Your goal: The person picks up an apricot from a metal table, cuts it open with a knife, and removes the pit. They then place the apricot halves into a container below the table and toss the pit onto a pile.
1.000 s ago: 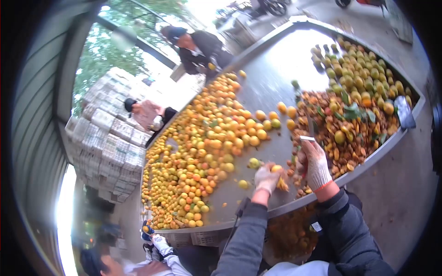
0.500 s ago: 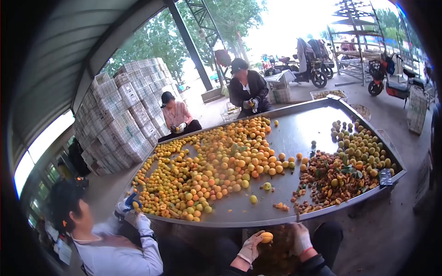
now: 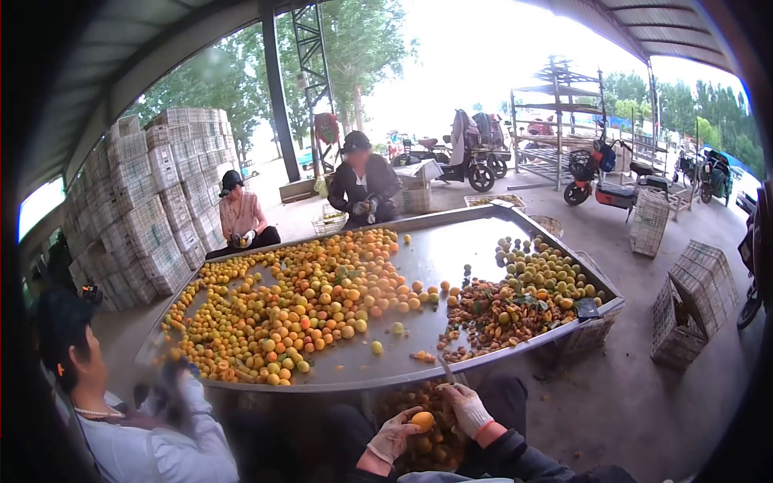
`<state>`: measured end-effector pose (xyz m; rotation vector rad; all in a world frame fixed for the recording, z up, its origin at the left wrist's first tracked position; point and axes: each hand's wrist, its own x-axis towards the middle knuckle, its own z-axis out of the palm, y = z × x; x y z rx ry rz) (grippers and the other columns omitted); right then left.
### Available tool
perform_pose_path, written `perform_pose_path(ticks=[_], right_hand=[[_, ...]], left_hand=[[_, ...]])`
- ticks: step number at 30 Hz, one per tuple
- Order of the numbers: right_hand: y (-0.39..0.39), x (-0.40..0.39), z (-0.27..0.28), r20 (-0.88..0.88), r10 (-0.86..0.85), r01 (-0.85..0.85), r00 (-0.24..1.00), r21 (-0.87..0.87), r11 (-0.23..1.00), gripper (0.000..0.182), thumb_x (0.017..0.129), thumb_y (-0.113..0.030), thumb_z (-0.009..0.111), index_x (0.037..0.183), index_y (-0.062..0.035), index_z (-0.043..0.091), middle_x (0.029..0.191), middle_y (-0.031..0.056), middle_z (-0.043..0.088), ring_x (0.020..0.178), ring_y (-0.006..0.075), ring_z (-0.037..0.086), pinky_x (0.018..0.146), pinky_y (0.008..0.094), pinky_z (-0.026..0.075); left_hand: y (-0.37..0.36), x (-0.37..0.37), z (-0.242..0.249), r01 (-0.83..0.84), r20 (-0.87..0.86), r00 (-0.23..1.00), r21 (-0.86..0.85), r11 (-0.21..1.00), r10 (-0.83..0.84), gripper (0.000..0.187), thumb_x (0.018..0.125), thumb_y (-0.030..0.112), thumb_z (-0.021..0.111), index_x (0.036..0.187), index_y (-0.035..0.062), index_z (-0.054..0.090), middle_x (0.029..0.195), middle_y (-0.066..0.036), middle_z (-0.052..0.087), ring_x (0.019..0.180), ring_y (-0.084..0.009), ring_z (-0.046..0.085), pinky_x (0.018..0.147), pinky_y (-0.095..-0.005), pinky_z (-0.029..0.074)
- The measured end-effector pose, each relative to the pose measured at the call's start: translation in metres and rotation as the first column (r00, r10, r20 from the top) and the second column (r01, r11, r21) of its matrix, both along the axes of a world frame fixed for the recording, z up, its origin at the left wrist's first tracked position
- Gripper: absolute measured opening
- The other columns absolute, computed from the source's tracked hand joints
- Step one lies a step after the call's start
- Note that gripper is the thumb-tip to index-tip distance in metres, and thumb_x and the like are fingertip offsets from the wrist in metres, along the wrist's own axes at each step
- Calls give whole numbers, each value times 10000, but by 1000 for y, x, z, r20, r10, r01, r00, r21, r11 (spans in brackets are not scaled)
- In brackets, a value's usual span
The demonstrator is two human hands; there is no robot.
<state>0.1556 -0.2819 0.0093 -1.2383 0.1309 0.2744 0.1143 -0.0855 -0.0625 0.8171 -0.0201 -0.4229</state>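
My left hand, in a pale glove, holds an orange apricot between thumb and fingers. My right hand, in a pale glove with a red cuff edge, is closed around a thin blade-like tool that points up toward the table edge. Both hands are close together in front of the metal table. Below and between them lies a heap of fruit, partly hidden by the hands.
Whole apricots cover the table's left and middle. Split fruit and greener fruit lie at right. A co-worker sits at left, two more beyond the table. Crates stand stacked behind.
The view has turned to the right, so the table appears further left. My hands have come closer together, the apricot still in my left one. The left co-worker's hands have moved.
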Motion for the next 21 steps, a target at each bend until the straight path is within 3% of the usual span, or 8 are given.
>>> perform_pose_path(ticks=[2, 4, 6, 10, 12, 14, 16, 21], right_hand=[[2, -9, 10, 67, 156, -150, 985, -86, 985, 233, 949, -310, 585, 911, -80, 601, 594, 2, 512, 449, 97, 481, 388, 251, 355], [1, -10, 22, 59, 156, -145, 986, -156, 977, 234, 958, -306, 575, 939, -75, 613, 603, -10, 514, 444, 82, 456, 397, 243, 346], [-2, -3, 22, 115, 188, -169, 976, -155, 973, 238, 960, -307, 570, 940, -74, 615, 613, -28, 511, 466, 65, 447, 420, 231, 344], [-6, 5, 26, 111, 198, -181, 974, -146, 973, 230, 965, -287, 559, 930, -71, 631, 659, -33, 525, 524, 56, 463, 467, 223, 367], [-6, 18, 4, 108, 193, -181, 975, -117, 977, 238, 959, -282, 564, 926, -59, 636, 694, -28, 543, 564, 58, 470, 507, 230, 390], [-5, 21, -5, 217, 134, -109, 967, -122, 987, 240, 953, -274, 570, 935, -43, 633, 723, -31, 552, 610, 57, 478, 553, 231, 405], [-1, 30, -14, 234, 84, -47, 969, -160, 986, 234, 948, -261, 572, 950, -35, 631, 731, -40, 549, 635, 55, 483, 572, 231, 408], [12, 48, 4, 200, 227, -176, 953, -242, 954, 168, 930, -179, 602, 983, -23, 633, 731, -45, 564, 624, 22, 489, 535, 200, 406]], left_hand=[[1, -6, 9, 22, -42, 999, -71, 997, -25, 529, 848, 61, 670, 1339, 79, 472, 1207, -188, 586, 1089, -303, 605, 956, -427, 503], [5, -9, 12, 36, -79, 996, -150, 988, -48, 523, 875, 88, 646, 1361, 76, 453, 1214, -182, 582, 1079, -291, 607, 957, -422, 502], [11, -13, 8, -122, 27, 992, -68, 990, 124, 561, 827, 84, 702, 1333, 43, 464, 1174, -112, 596, 1085, -216, 608, 968, -318, 489], [14, -17, 10, -229, 94, 971, 77, 970, 221, 488, 849, 176, 691, 1281, 49, 502, 1124, -86, 599, 1033, -196, 599, 921, -363, 512], [14, -17, 28, -216, -60, 975, -9, 976, 215, 472, 852, 141, 671, 1285, 59, 504, 1135, -94, 600, 1035, -226, 596, 902, -382, 522], [15, -23, 42, -348, 329, 911, 297, 889, 247, 445, 861, 81, 635, 1286, 58, 501, 1137, -106, 599, 1059, -262, 600, 915, -417, 529], [15, -21, 65, -269, 105, 949, -225, 937, 298, 431, 867, 25, 609, 1283, 42, 497, 1147, -124, 595, 1065, -274, 608, 942, -439, 527], [24, 14, 82, -402, 169, 894, -110, 909, 416, 399, 908, 66, 613, 1283, 16, 486, 1172, -143, 585, 1059, -278, 618, 952, -416, 530]])
